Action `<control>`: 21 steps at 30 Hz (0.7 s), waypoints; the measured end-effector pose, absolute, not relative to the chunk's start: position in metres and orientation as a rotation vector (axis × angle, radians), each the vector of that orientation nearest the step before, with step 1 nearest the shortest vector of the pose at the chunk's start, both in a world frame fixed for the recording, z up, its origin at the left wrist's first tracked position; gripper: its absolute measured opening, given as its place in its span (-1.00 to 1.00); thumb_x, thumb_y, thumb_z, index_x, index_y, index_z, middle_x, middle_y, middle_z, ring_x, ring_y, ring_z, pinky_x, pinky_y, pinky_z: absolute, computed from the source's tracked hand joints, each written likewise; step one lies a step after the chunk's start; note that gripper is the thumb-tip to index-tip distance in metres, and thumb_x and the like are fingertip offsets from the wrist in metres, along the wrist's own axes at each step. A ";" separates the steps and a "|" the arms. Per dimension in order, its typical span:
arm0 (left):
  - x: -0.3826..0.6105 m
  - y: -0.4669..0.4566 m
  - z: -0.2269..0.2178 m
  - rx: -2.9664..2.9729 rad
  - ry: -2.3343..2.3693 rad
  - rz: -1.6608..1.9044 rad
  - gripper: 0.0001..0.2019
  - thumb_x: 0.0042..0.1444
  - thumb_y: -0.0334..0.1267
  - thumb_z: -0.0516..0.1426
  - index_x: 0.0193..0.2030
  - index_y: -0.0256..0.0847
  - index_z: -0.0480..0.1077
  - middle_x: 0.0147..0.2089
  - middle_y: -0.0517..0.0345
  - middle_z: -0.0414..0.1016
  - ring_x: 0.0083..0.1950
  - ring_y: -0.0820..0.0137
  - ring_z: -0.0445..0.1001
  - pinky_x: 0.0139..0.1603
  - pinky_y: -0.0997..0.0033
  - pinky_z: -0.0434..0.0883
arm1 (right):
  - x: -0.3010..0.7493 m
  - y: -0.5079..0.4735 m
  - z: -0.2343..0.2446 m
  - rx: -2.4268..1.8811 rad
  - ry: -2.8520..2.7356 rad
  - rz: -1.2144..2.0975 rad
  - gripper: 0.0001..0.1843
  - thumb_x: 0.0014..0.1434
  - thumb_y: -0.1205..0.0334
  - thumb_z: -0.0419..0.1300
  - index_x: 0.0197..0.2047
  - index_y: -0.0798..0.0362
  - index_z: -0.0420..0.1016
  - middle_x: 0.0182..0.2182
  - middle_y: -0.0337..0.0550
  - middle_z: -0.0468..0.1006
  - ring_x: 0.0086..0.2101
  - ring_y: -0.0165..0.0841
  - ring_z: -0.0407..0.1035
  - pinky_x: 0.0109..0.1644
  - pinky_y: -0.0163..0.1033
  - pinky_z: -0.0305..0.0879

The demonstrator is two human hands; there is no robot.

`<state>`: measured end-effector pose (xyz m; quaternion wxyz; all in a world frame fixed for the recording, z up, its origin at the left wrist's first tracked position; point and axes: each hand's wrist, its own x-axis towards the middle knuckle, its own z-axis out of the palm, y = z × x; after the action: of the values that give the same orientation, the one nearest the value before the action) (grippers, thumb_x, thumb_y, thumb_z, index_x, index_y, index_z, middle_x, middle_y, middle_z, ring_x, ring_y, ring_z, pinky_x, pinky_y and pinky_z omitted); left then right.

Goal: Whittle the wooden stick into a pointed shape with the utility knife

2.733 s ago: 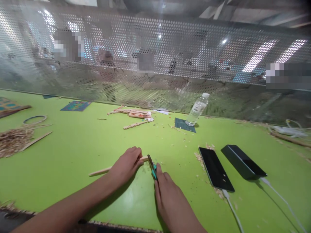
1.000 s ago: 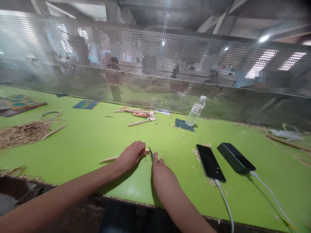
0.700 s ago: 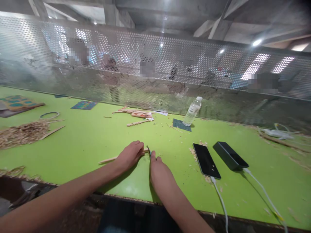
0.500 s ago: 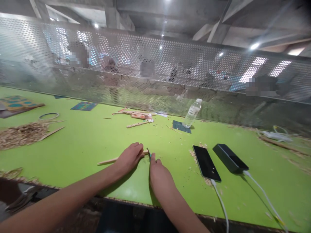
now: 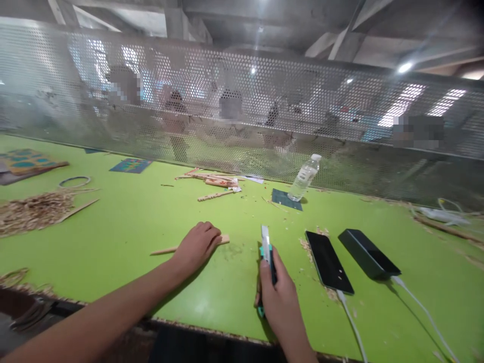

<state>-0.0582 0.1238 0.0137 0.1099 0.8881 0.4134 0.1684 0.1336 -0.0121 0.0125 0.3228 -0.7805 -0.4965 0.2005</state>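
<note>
My left hand [image 5: 198, 245] is closed over a thin wooden stick [image 5: 225, 239], pressing it against the green table [image 5: 212, 292]. One end of the stick pokes out to the right of the fingers and its tapered end reaches out to the left. To the right, my right hand [image 5: 282, 292] grips a utility knife [image 5: 266, 249] with a dark and teal handle. The blade is out and points away from me, apart from the stick. Part of the knife's handle is hidden by the palm.
A phone [image 5: 328, 262] and a black power bank [image 5: 368, 252], both cabled, lie at right. Behind them stands a clear bottle [image 5: 304, 177]. Carved sticks [image 5: 215, 181] lie in the middle back, wood shavings [image 5: 34, 209] at left. A perforated metal screen [image 5: 212, 96] borders the far edge.
My right hand has moved right, away from the stick, and turned so the knife's blade points forward. The left hand stays on the stick.
</note>
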 end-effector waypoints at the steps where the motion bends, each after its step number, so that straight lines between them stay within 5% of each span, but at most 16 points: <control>1: -0.058 0.124 0.014 2.602 1.209 0.506 -0.75 0.46 -0.15 0.07 -0.05 -0.24 0.51 -0.07 0.04 0.55 -0.02 0.24 0.51 0.07 0.11 0.45 | 0.134 -0.015 0.011 -2.018 -1.245 0.562 -0.26 0.46 -0.12 -0.10 0.54 0.14 0.07 -0.37 -0.07 0.65 -0.39 -0.17 0.59 -0.28 -0.17 0.51; 5: -0.058 0.124 0.014 2.586 1.156 0.521 -0.69 0.47 -0.09 0.04 -0.03 -0.23 0.52 -0.06 -0.04 0.54 -0.02 0.17 0.46 0.03 0.16 0.38 | 0.133 -0.016 0.008 -1.887 -1.089 0.719 -0.14 0.41 -0.25 -0.09 0.54 0.17 0.02 -0.50 -0.24 0.54 -0.61 -0.30 0.44 -0.46 -0.23 0.43; 21: -0.067 0.129 0.033 2.426 0.877 0.804 -0.68 0.42 -0.38 -0.01 -0.12 -0.19 0.59 -0.17 0.06 0.64 -0.09 0.25 0.52 0.02 0.22 0.29 | 0.126 -0.015 0.012 -1.812 -0.961 0.819 -0.17 0.30 -0.25 0.07 0.49 0.03 0.19 -0.50 -0.29 0.53 -0.65 -0.34 0.39 -0.53 -0.26 0.34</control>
<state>-0.0674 0.1289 0.0326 0.2183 0.8762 0.3167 0.2905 0.1262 -0.0154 0.0119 0.4500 -0.7328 -0.3885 0.3311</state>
